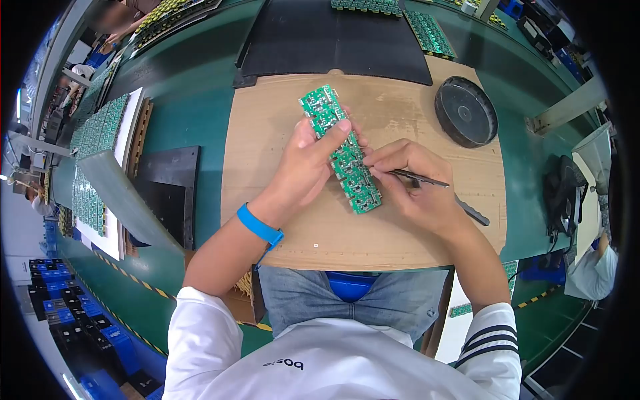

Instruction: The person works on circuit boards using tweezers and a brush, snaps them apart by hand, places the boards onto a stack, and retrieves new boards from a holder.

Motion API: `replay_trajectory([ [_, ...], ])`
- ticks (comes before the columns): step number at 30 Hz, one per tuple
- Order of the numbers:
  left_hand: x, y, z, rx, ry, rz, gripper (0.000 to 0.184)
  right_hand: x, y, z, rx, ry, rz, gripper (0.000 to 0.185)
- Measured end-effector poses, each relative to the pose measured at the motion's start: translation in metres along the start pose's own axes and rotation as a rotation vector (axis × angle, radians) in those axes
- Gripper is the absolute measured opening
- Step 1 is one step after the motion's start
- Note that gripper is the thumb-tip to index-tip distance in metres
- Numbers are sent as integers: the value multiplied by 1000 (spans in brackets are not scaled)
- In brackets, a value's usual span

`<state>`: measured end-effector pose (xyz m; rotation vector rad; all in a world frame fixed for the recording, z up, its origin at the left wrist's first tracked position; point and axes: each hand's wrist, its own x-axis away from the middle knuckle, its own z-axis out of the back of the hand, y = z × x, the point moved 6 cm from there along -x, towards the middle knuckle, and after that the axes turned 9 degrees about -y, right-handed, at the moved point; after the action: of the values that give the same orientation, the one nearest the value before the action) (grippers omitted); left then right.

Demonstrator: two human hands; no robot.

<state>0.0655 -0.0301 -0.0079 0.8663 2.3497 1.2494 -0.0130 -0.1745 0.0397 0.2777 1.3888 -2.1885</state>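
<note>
My left hand grips a long green circuit board panel, thumb on its face and fingers behind it. The panel slants over the cardboard sheet, its lower end towards me. Closed in a pinch, my right hand holds slim dark tweezers at the panel's right edge. Fingertips hide the tweezers' points, so I cannot tell whether they touch the board. Beside my right wrist, a dark, flat-handled tool lies on the cardboard, partly hidden by the hand.
A round black dish stands at the cardboard's right. Behind is a black mat, with more green boards near it. Stacked board panels stand at left, near a curved grey piece. Another person is at upper left.
</note>
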Motion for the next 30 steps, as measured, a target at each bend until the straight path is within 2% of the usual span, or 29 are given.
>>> replay_trajectory([
  [2, 0, -1, 1, 7, -7, -5, 28, 0, 5, -1, -76, -10, -72, 15],
  [7, 0, 2, -1, 2, 7, -3, 27, 2, 12, 5, -139, 50, -29, 17],
  [11, -2, 2, 2, 21, 18, -18, 24, -1, 25, 17, -226, 156, -201, 19],
  [14, -2, 4, 11, 14, 74, -25, 22, 2, 48, 17, -274, 153, -453, 18],
  [19, -3, 5, 13, 4, 83, -32, 23, 4, 60, 11, -226, 80, -489, 21],
  [26, -9, -11, 9, 6, -43, -5, 26, 3, 60, 9, -204, 64, -493, 22],
  [30, -8, -9, 6, -64, -13, -12, 26, 3, 60, 9, -195, 41, -503, 22],
])
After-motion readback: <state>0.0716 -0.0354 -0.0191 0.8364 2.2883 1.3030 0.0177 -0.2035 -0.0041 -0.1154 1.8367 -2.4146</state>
